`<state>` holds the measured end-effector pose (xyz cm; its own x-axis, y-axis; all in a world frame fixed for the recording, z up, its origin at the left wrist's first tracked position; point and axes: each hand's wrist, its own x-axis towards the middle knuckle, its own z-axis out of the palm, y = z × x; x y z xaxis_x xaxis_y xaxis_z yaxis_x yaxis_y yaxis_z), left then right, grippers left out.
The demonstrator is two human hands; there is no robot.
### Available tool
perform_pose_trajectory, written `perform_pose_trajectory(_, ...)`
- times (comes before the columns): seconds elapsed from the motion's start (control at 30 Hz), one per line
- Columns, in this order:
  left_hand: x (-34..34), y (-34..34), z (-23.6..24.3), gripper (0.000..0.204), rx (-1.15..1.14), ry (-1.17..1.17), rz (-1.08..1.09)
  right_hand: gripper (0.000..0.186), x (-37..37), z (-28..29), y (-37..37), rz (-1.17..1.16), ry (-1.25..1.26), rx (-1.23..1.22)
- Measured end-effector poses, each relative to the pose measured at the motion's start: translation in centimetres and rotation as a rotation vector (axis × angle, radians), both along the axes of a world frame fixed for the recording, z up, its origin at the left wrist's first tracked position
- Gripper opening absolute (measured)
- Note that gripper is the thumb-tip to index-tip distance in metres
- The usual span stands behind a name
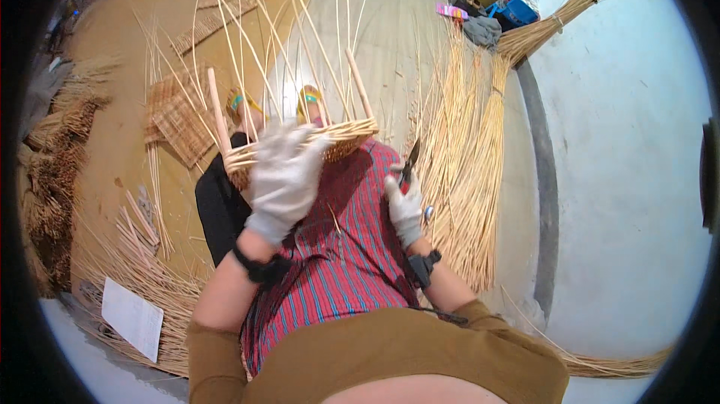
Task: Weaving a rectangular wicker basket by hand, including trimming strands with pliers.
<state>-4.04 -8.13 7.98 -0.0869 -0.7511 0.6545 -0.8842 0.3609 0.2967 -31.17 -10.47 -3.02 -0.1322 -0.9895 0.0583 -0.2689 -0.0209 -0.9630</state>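
The part-woven basket (352, 135) sits just left of upper centre in the frame, by the wearer's knees. A low band of weave is done, with a thick post (217, 108) upright at either end; the long thin stakes (300, 22) above it stand loose, so much of the weaving seems left. The left hand (283, 179) lies over the band's near side, touching it; blur hides whether that grip is clenched. The right hand (406, 209), at centre right, grasps red-handled shears (409, 168), blades upward, clear of the basket. Beyond, straw-coloured rods (457, 179) lie along the right, and flat woven panels (180, 115) lie on the floor at upper left.
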Motion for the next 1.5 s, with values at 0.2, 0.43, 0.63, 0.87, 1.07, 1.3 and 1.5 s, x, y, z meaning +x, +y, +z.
perform_pose_trajectory(0.2, -5.8, -10.1, -2.5, 0.041, 0.436, -0.359, 0.106, 0.030, 0.1, 1.6, 2.7, 0.118, -0.155, -0.061)
perform_pose_trajectory(0.43, -2.8, 0.3, -1.3, 0.041, 0.216, -0.129, 0.115, 0.024, -3.9, 1.2, -0.4, 0.088, -0.516, 0.099)
perform_pose_trajectory(0.63, -1.9, 9.2, -1.8, 0.042, 0.017, 0.046, -0.143, 0.038, -5.2, 4.0, -1.6, 0.039, -0.691, 0.263)
perform_pose_trajectory(0.87, 0.3, 6.2, -8.2, 0.051, 0.136, 0.413, 0.061, 0.036, -4.2, 7.1, 1.1, 0.202, -0.901, 0.213)
perform_pose_trajectory(1.07, 1.5, 8.9, -9.2, 0.076, 0.434, 0.486, 0.232, 0.025, -0.1, 3.0, 2.5, 0.225, -0.944, 0.297)
perform_pose_trajectory(1.3, -1.0, 9.2, -4.8, 0.073, 0.157, 0.235, 0.188, 0.035, -2.9, 6.1, 3.8, 0.793, 0.363, -0.406)
perform_pose_trajectory(1.5, -1.5, 8.8, -1.1, 0.029, 0.473, -0.003, -0.456, 0.073, -1.5, 7.1, 5.9, 0.842, 1.086, -0.073)
